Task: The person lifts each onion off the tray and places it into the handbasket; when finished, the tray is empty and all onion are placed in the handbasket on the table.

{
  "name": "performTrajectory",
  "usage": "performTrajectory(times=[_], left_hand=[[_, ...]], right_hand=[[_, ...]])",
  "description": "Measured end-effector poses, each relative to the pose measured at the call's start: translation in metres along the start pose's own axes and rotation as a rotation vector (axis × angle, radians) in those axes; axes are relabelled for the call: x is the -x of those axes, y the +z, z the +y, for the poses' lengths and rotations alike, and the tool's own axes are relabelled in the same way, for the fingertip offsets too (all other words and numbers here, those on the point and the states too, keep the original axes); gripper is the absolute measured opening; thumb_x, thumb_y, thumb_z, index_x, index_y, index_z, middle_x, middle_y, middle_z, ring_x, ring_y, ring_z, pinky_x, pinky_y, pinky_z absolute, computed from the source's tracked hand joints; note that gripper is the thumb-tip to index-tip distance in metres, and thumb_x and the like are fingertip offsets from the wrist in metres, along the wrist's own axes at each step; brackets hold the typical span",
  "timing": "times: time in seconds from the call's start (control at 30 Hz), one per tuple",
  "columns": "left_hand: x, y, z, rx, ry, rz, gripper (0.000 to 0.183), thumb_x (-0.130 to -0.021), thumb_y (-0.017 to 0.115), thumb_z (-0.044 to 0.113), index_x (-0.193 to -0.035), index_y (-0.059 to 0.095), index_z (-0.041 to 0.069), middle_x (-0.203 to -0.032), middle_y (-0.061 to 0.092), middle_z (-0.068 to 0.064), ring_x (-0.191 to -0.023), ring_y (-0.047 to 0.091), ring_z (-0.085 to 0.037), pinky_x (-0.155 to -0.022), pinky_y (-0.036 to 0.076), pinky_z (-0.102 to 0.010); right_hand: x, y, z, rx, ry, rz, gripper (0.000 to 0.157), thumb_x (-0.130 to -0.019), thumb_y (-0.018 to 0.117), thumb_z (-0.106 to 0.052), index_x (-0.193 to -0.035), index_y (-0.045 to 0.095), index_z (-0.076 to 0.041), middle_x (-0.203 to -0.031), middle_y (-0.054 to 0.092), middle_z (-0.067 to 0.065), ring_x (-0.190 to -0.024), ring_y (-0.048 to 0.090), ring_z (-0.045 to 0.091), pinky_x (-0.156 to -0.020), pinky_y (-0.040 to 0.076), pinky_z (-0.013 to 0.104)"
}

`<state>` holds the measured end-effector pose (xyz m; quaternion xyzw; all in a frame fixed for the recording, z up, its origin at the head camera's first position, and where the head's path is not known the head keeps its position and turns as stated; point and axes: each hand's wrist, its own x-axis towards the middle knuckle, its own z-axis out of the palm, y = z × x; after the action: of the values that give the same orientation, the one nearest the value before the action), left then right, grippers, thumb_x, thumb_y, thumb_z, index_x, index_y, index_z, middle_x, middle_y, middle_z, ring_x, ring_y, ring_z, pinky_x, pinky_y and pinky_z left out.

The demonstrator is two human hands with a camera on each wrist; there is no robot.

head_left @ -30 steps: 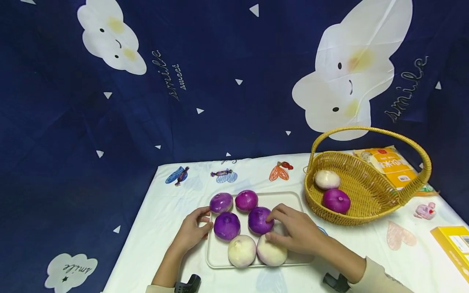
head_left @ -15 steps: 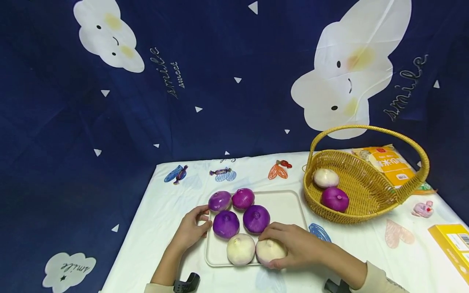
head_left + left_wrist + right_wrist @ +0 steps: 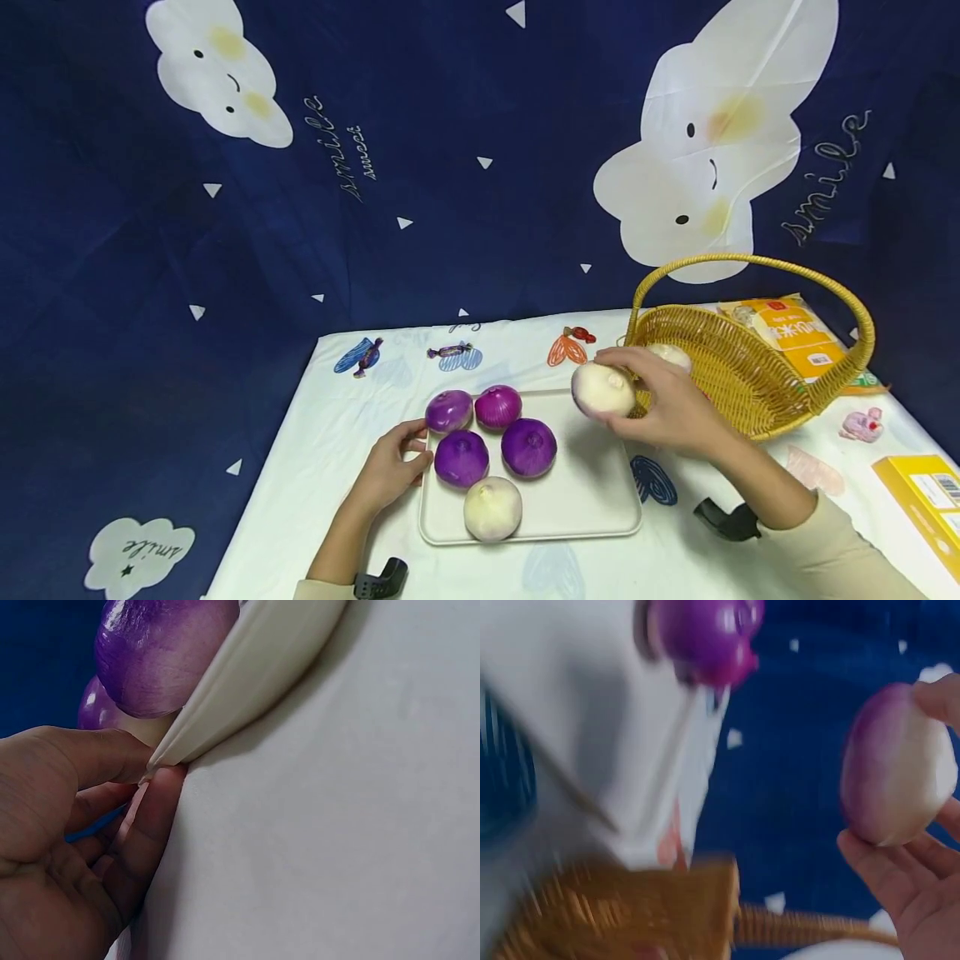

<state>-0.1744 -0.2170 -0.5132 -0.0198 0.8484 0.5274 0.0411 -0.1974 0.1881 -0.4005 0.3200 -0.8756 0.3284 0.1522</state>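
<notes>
My right hand (image 3: 675,408) grips a white onion (image 3: 602,390) with a purple underside, raised between the tray and the basket. In the right wrist view thumb and fingers press the ends of this onion (image 3: 896,769). My left hand (image 3: 390,465) pinches the left rim of the white tray (image 3: 577,533). The left wrist view shows the tray's edge (image 3: 247,682) between its fingers. On the tray sit several purple onions (image 3: 528,447) and one white onion (image 3: 492,509) at the front.
A wicker basket (image 3: 750,392) with a tall handle stands at the right, a white onion (image 3: 671,357) inside. Behind it lies an orange packet (image 3: 798,333). A pink figurine (image 3: 862,425) and yellow box (image 3: 918,500) are at far right. Wrapped candies (image 3: 450,350) lie along the back.
My right hand has taken the front right white onion off the tray and carried it up and right toward the basket. The left hand stays at the tray's rim.
</notes>
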Motion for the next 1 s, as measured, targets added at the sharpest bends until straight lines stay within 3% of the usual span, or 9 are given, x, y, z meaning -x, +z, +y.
performTrajectory(times=[0.17,0.3,0.5,0.7,1.0], left_hand=[[0.0,-0.001,0.001,-0.011,0.0,0.005,0.052,-0.08,0.071,0.001,-0.129,0.056,0.012,-0.112,0.059,-0.004,-0.089,0.06,-0.018,-0.049,0.057,-0.031],[-0.001,-0.001,0.002,-0.012,0.0,0.007,0.052,-0.08,0.07,0.001,-0.129,0.056,0.012,-0.112,0.059,-0.004,-0.09,0.06,-0.019,-0.049,0.057,-0.031],[0.0,-0.002,0.0,-0.002,0.002,-0.016,0.053,-0.081,0.07,0.001,-0.131,0.054,0.011,-0.114,0.058,-0.005,-0.092,0.06,-0.02,-0.051,0.058,-0.031],[0.002,-0.002,0.0,0.014,-0.012,-0.035,0.052,-0.081,0.07,0.002,-0.13,0.054,0.011,-0.114,0.057,-0.005,-0.093,0.059,-0.02,-0.052,0.058,-0.031],[0.001,-0.002,0.001,0.01,-0.003,-0.027,0.051,-0.081,0.07,0.002,-0.129,0.056,0.011,-0.113,0.058,-0.004,-0.093,0.059,-0.02,-0.051,0.058,-0.031]], right_hand=[[-0.011,-0.027,0.03,0.152,0.082,-0.001,0.064,-0.06,0.089,-0.03,-0.117,0.061,-0.016,-0.114,0.061,-0.002,-0.099,0.057,0.016,-0.077,0.052,0.036],[-0.016,-0.042,0.061,0.193,0.229,-0.041,0.06,-0.065,0.086,-0.032,-0.116,0.062,-0.01,-0.108,0.064,0.006,-0.094,0.057,0.024,-0.08,0.048,0.043],[-0.018,-0.057,0.102,0.224,0.441,-0.074,0.07,-0.077,0.076,-0.042,-0.126,0.052,0.002,-0.114,0.057,0.026,-0.096,0.053,0.04,-0.078,0.045,0.054],[-0.014,-0.062,0.115,0.264,0.569,-0.134,0.07,-0.083,0.07,-0.042,-0.126,0.046,0.007,-0.111,0.054,0.031,-0.097,0.051,0.043,-0.075,0.045,0.056],[-0.006,-0.067,0.129,0.271,0.694,-0.215,0.076,-0.084,0.067,-0.045,-0.128,0.039,0.01,-0.113,0.048,0.033,-0.099,0.047,0.045,-0.075,0.044,0.058]])
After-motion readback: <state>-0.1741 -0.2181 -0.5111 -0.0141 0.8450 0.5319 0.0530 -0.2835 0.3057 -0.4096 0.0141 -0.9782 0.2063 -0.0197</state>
